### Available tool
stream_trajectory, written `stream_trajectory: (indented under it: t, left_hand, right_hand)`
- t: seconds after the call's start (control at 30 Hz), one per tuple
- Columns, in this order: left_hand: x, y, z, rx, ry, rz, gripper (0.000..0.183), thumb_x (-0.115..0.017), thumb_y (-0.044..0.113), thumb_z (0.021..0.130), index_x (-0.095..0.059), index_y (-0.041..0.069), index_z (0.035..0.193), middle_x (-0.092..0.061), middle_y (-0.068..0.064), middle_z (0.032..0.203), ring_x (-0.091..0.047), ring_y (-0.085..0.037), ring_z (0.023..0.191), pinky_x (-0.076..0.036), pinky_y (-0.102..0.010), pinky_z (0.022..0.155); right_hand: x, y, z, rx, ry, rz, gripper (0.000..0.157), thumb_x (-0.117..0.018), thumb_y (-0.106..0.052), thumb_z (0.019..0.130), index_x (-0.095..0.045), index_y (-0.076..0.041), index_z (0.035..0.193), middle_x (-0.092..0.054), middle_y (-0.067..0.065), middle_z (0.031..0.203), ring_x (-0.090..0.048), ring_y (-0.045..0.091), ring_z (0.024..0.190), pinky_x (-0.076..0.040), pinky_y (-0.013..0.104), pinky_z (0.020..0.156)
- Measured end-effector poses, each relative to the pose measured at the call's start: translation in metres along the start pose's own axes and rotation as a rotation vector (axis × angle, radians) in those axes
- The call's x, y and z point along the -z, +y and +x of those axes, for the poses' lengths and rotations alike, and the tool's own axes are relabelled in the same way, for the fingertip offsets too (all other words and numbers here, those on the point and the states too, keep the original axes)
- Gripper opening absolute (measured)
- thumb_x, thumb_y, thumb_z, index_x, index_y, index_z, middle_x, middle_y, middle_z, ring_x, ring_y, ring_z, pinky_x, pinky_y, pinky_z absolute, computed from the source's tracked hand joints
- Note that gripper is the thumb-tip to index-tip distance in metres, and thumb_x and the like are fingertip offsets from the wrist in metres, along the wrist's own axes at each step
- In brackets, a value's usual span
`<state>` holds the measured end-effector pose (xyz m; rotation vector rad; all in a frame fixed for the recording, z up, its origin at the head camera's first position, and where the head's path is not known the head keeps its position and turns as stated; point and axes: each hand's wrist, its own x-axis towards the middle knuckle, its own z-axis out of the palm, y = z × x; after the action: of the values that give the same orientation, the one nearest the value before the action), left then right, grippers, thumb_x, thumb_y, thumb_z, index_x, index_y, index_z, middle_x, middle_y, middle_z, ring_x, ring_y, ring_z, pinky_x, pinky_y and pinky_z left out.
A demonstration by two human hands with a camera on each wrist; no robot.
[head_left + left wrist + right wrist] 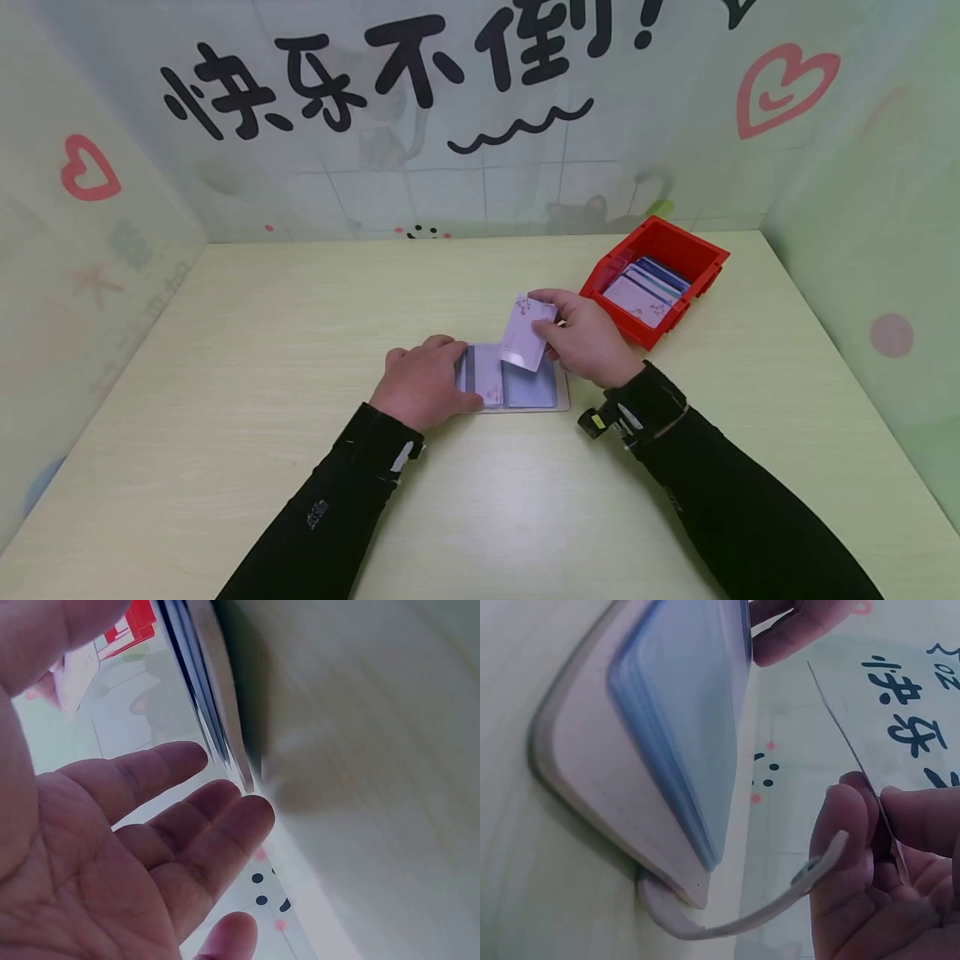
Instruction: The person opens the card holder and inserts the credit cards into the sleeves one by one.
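Note:
An open card holder [529, 387] with clear blue-tinted pockets lies on the table. My left hand [423, 383] holds its left side, thumb at the near edge and fingers at the far edge. Fingertips touch the holder's edge [217, 712] in the left wrist view. A pale pink card [522, 332] with a small floral print is pinched between the thumb and fingers of my right hand [592, 337], tilted above the right-hand pocket. Seen edge-on in the right wrist view, the card [840, 727] is apart from the pockets. A strap with a snap [742, 924] sticks out from the holder.
A red plastic bin [708, 265] stands at the back right, just beyond my right hand. Several cards [643, 293] lean inside it. Printed panels [480, 196] wall the table's back and sides.

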<state>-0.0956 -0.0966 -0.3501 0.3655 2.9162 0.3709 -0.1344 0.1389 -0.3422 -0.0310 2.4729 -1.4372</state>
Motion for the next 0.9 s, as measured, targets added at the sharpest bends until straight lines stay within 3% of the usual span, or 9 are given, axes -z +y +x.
stream_trajectory:
  t: [0.23,0.9]
  left_hand:
    - [-0.001,-0.001,0.000,-0.004,-0.024,0.001,0.079,-0.087,0.047,0.084,-0.060,0.012,0.149,-0.060,-0.009,0.150,-0.061,-0.026,0.121,-0.043,-0.056,0.106]
    - [0.004,-0.002,0.000,-0.021,-0.054,-0.020,0.081,-0.088,0.041,0.084,-0.056,0.010,0.152,-0.060,-0.008,0.150,-0.060,-0.025,0.125,-0.043,-0.053,0.106]
  right_hand:
    - [-0.006,0.002,0.004,-0.047,-0.016,-0.032,0.056,-0.070,-0.021,0.103,-0.048,-0.017,0.155,-0.063,0.012,0.116,-0.066,0.028,0.089,-0.059,0.026,0.077]
    - [-0.015,0.001,0.006,-0.093,-0.062,-0.208,0.050,-0.069,-0.019,0.103,-0.052,-0.011,0.149,-0.065,0.015,0.109,-0.065,0.025,0.085,-0.058,0.023,0.071]
